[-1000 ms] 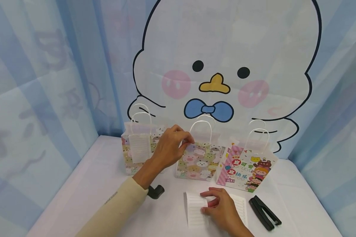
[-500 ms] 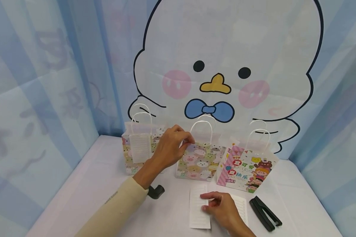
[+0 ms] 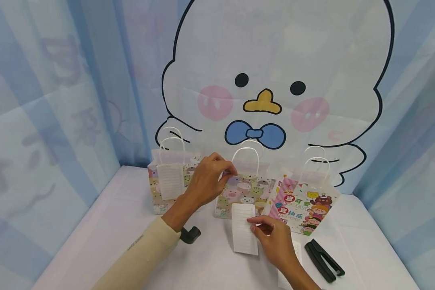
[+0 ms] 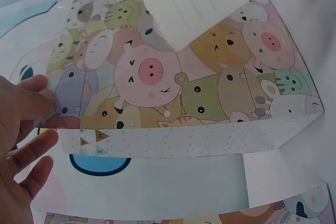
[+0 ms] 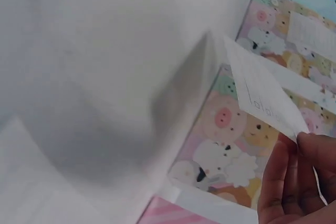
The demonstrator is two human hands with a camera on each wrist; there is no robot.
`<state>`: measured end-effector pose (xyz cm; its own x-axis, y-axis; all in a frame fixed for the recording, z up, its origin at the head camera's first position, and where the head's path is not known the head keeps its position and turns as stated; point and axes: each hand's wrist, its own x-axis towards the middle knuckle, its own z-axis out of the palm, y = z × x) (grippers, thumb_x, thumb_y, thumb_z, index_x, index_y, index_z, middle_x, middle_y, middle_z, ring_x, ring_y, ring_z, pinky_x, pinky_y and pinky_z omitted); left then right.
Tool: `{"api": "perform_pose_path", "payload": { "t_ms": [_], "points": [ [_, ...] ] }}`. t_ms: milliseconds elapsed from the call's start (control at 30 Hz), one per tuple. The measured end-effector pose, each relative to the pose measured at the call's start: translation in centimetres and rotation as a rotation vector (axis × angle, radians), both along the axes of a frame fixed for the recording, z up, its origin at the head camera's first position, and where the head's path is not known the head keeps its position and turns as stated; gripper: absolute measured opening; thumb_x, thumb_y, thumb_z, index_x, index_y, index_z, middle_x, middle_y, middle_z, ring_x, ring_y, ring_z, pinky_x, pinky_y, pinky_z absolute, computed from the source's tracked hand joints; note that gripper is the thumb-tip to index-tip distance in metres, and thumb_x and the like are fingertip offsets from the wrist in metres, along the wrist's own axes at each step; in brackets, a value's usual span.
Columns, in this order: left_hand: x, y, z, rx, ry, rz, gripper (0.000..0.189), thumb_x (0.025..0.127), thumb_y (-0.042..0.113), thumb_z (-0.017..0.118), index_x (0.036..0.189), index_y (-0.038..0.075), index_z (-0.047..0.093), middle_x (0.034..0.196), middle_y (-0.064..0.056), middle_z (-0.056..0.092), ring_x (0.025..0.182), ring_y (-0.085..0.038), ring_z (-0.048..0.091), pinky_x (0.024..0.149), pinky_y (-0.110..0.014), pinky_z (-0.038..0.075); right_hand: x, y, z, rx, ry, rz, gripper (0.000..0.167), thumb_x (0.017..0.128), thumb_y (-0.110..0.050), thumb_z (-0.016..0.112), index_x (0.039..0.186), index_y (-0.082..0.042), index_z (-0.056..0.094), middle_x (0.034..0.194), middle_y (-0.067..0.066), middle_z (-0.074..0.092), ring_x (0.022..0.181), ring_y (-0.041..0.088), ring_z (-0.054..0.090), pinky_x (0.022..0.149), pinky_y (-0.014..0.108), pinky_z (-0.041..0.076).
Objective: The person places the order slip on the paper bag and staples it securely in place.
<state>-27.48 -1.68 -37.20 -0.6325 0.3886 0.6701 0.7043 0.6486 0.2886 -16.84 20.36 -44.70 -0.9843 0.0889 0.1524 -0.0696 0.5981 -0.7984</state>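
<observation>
My left hand [image 3: 210, 179] pinches the top edge of the middle paper gift bag [image 3: 246, 191], which is printed with cartoon animals. In the left wrist view, the fingers [image 4: 39, 140] lie at the left end of the bag's rim. My right hand [image 3: 275, 239] pinches a white lined slip of paper [image 3: 242, 237] by its right edge, between thumb and fingertips. The slip stands off the table, overlapping the lower front of that bag in the head view. Handwriting shows on the slip [image 5: 257, 90] in the right wrist view.
A matching bag [image 3: 154, 189] with a lined slip [image 3: 170, 181] on its front stands left. At right are a pink-striped bag [image 3: 304, 207] and a black stapler [image 3: 322, 262]. Another slip [image 3: 284, 282] lies under the right wrist. A black object [image 3: 191, 235] shows beside the left sleeve.
My right hand has lifted the slip off the table and moved it forward towards the middle bag. The slip, curled earlier, is now straight. The left hand has stayed on the bag.
</observation>
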Motion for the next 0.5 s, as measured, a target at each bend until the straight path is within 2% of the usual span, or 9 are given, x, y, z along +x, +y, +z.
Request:
{"api": "perform_pose_path", "payload": {
  "t_ms": [133, 500],
  "points": [
    [0.0, 0.0, 0.0, 0.0, 0.0, 0.002, 0.005, 0.095, 0.016, 0.081, 0.099, 0.02, 0.081, 0.094, 0.004, 0.08, 0.096, -0.016, 0.063, 0.092, -0.036, 0.056, -0.8, 0.0, 0.7, -0.012, 0.043, -0.006, 0.022, 0.091, 0.0, 0.081, 0.104, -0.017, 0.084, 0.109, 0.003, 0.081, 0.082, 0.007, 0.072, 0.075, 0.019, 0.058],
    [0.1, 0.1, 0.1, 0.001, -0.021, 0.007, 0.006, 0.095, 0.017, 0.082, 0.1, 0.019, 0.081, 0.095, 0.004, 0.079, 0.097, -0.015, 0.062, 0.089, -0.034, 0.055, -2.4, -1.0, 2.1, -0.032, 0.124, -0.026, 0.022, 0.094, -0.004, 0.079, 0.111, -0.017, 0.082, 0.104, 0.003, 0.08, 0.083, 0.012, 0.069, 0.076, 0.018, 0.056]
  ]
}}
